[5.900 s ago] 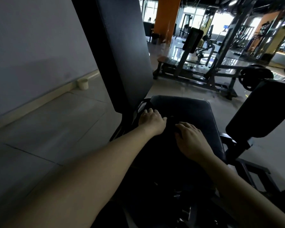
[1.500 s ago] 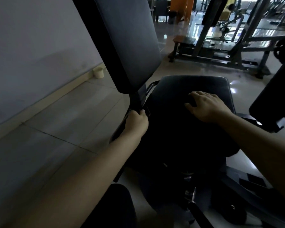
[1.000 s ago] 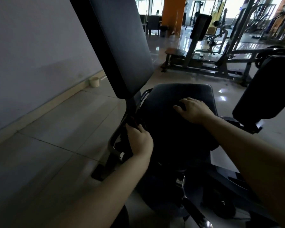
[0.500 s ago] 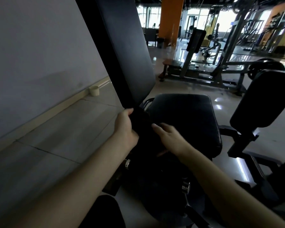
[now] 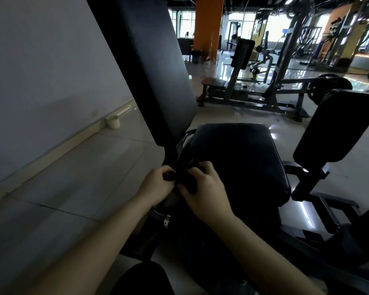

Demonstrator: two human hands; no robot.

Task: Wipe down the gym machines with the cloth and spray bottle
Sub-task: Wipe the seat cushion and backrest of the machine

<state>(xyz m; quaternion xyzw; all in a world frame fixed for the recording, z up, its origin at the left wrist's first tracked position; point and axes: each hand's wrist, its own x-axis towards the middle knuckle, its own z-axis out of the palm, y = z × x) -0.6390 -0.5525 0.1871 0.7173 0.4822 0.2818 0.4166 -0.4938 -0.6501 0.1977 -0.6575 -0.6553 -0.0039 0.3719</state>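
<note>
Hands meet at the near left corner of the black seat pad [image 5: 243,158], both on a dark cloth [image 5: 185,179]; the left hand [image 5: 158,185] has its fingers curled inward, fingertips and thumb pinching one bunched end of the cloth; the right hand [image 5: 205,192] grips the other end, its fingers bent over the fabric; the two hands sit just beside each other, knuckles close together.

The cloth is crumpled between them, in front of the gap where the seat pad meets the tall, tilted back pad [image 5: 158,67]; it is too dark to make out its folds.

Below the hands a chrome frame tube [image 5: 160,216] with a metal collar curves under the seat.

A paper cup [image 5: 113,122] stands on the tiled floor [image 5: 83,177] against the grey wall [image 5: 41,71], well apart from the machine; to the right another black pad [image 5: 337,126] stands on a post; beyond it are a plate-loaded machine [image 5: 271,90] and an orange pillar [image 5: 208,26].
</note>
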